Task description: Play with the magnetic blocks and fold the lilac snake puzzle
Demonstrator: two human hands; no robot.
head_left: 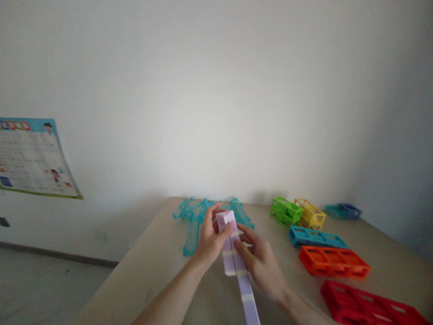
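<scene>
My left hand (209, 239) and my right hand (260, 262) both grip long pale purple track pieces (233, 253) above the wooden table (158, 271). The left hand's fingers wrap the upper end of the pieces. The right hand pinches them from the right side, a little lower. Two purple pieces lie side by side, the longer one running down toward the bottom edge of the picture. Just behind the hands lies a heap of clear teal track pieces (196, 216).
To the right on the table lie coloured open-frame blocks: green (286, 211), yellow (310, 214), blue (316, 237), orange (333, 262), red (368, 304). A small teal and blue block (343, 211) lies at the back right. A poster (32, 158) hangs on the wall at left.
</scene>
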